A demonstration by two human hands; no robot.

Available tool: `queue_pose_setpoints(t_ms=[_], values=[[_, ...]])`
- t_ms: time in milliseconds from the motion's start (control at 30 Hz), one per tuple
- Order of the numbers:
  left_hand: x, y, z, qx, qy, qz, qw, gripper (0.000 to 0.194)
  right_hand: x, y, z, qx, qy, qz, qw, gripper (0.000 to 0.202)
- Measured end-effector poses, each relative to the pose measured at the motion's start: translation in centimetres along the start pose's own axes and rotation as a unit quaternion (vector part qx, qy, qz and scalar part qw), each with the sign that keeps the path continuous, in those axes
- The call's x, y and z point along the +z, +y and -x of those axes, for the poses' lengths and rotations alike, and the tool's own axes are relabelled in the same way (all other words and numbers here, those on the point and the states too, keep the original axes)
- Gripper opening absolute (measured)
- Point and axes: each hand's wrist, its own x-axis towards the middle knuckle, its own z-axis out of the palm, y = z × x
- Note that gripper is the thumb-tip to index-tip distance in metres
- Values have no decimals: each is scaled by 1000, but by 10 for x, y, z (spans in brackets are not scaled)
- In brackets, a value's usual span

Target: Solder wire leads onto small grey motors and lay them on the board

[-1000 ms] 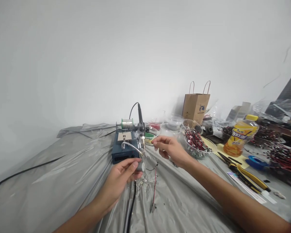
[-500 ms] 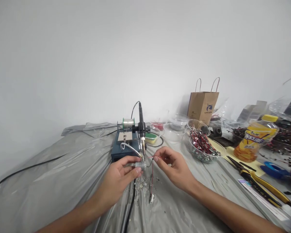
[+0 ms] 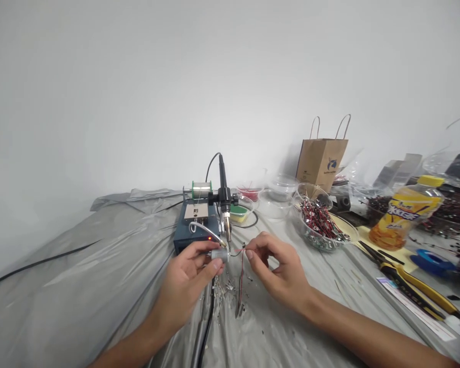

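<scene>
My left hand (image 3: 193, 271) is closed around a small grey cylindrical motor (image 3: 219, 254), held between thumb and fingers. Just above the motor's right end is the tip of a soldering iron (image 3: 225, 204), clamped upright in a stand. My right hand (image 3: 278, 266) pinches thin red and black wires (image 3: 242, 271) between thumb and index finger. A dark wire runs from the pinch to the motor's end; whether it is joined there I cannot tell. The wires hang down to a small metallic piece (image 3: 239, 309) at their lower end.
Behind my left hand stands a blue soldering station (image 3: 179, 236) with a solder spool (image 3: 201, 190). To the right are a plastic bowl of wired parts (image 3: 324, 230), a paper bag (image 3: 322, 163), a yellow-labelled bottle (image 3: 406, 214), blue tape (image 3: 433, 261) and pliers (image 3: 410, 286). Scraps litter the grey sheet (image 3: 99, 296).
The motor has shifted slightly left of the iron's tip, and my right hand with the wires has drawn slightly right. A red light now shows on the station. The view has shifted slightly.
</scene>
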Motion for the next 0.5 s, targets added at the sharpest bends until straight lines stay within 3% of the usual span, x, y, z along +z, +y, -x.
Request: queue_pose_setpoints(t_ms=[200, 500], values=[[1, 7, -1, -3, 9, 7, 1000, 42, -1, -2, -3, -15, 2, 16, 1000, 8], [2, 2, 0, -11, 0, 22, 1000, 39, 0, -1, -2, -7, -13, 19, 1000, 8]])
